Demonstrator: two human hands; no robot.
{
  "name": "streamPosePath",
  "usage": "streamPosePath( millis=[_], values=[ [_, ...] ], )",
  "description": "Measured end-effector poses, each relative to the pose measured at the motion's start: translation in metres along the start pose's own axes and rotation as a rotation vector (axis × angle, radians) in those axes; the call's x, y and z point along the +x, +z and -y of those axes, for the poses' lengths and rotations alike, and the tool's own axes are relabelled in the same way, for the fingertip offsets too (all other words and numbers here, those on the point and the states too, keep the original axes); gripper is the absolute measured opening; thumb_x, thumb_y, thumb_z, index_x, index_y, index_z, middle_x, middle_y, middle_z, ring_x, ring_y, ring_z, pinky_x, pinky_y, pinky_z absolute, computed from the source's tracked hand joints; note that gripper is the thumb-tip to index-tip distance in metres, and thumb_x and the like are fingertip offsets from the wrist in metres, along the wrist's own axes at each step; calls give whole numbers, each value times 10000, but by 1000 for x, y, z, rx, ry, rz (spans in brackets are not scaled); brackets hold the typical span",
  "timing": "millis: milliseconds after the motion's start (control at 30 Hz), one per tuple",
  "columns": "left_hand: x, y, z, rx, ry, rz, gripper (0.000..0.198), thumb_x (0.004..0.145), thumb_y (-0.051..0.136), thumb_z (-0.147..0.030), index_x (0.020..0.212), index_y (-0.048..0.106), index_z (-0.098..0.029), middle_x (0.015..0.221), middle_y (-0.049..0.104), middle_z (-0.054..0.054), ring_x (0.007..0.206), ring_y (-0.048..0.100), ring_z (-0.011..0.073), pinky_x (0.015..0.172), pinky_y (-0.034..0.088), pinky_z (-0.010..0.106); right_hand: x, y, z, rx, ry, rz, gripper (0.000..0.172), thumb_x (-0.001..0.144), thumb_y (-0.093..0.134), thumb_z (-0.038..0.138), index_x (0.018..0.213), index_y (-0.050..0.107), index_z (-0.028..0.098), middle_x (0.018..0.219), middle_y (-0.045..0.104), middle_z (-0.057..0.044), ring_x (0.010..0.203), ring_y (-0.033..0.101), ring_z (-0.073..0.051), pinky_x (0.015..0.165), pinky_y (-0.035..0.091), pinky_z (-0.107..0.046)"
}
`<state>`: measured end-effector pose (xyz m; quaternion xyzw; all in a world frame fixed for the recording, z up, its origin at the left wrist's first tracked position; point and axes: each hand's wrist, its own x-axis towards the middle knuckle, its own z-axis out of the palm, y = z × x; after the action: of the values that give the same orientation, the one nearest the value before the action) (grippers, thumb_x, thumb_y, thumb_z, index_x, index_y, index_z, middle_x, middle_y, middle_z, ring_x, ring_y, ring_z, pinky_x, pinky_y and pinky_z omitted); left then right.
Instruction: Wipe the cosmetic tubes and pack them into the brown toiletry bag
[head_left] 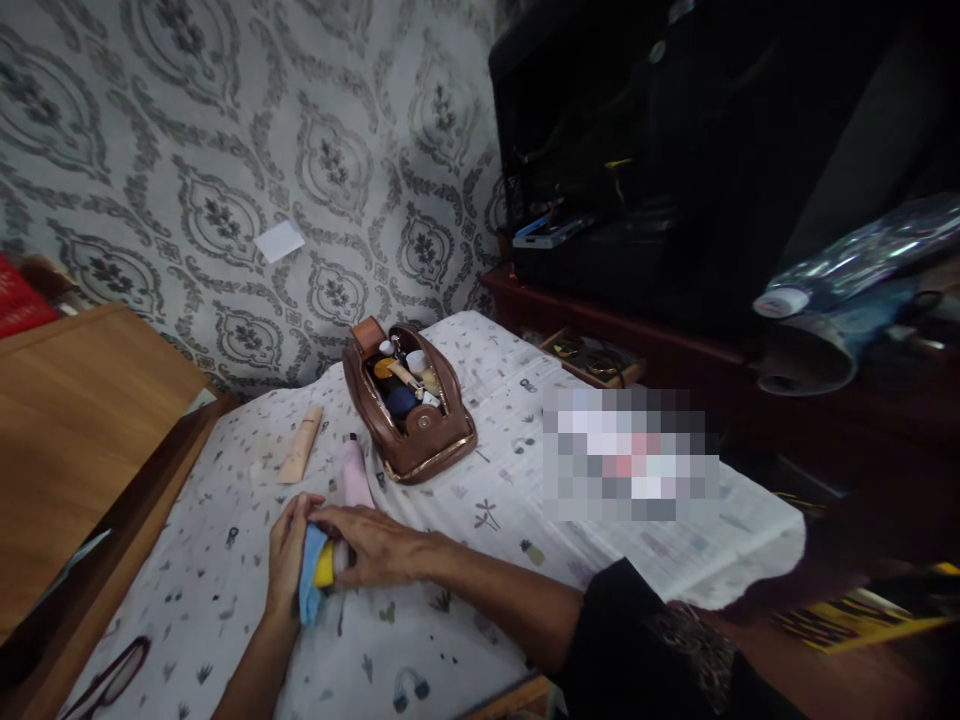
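The left hand [289,548] is clamped on a blue cloth [309,578], and the right hand [371,545] seems closed around a yellow piece [324,565] against it, so this handling appears not yet finished. At one o'clock from them, the brown bag [431,455] lies unzipped on the bench [450,640] with small containers already inside, while a pink tube [355,475], also toward one o'clock, and a peach tube [301,445], near twelve, remain outside.

1 head-worn view, forward and down
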<state>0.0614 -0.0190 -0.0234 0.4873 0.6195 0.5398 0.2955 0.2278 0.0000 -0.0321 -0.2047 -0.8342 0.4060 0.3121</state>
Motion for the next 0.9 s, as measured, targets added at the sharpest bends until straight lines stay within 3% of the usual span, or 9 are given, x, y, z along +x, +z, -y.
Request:
streamPosePath(
  millis=[133, 267, 433, 667, 900],
  values=[
    [-2, 2, -3, -50, -54, -19, 638, 648, 698, -759, 856, 686, -156, 725, 668, 17, 662, 629, 177, 595, 526, 264, 0, 1, -9, 160, 16, 42, 857, 704, 788, 163, 1486, 439, 209, 1342, 614, -114, 1167, 609, -246, 934, 505, -317],
    [-2, 1, -7, -109, -68, -18, 657, 656, 674, -777, 895, 664, -165, 779, 680, 19, 645, 629, 168, 560, 514, 259, 4, 11, -23, 403, 96, -9, 842, 686, 801, 135, 1462, 487, 232, 1294, 623, -84, 1017, 632, -185, 791, 518, -247],
    [-6, 1, -8, -323, -82, 77, 573, 721, 659, -728, 959, 620, -208, 864, 689, 6, 758, 662, 177, 697, 551, 283, 11, 23, -33, 554, 154, -79, 826, 660, 863, 218, 1416, 532, 200, 1198, 621, -72, 942, 610, -158, 793, 506, -253],
    [-8, -1, -5, 13, 99, 44, 551, 803, 545, -724, 906, 663, -196, 805, 683, 32, 739, 634, 209, 664, 518, 304, -1, 10, -9, 40, 13, -63, 634, 751, 762, 175, 1353, 560, 184, 1249, 612, -102, 1151, 587, -244, 1014, 467, -371],
    [-9, -1, -5, 65, 108, -45, 637, 792, 517, -795, 860, 689, -185, 677, 580, -5, 646, 535, 167, 592, 445, 261, -5, 2, 6, -262, -2, 11, 524, 812, 775, 323, 1275, 583, 169, 1091, 636, -89, 1083, 584, -263, 946, 489, -370]
  ],
)
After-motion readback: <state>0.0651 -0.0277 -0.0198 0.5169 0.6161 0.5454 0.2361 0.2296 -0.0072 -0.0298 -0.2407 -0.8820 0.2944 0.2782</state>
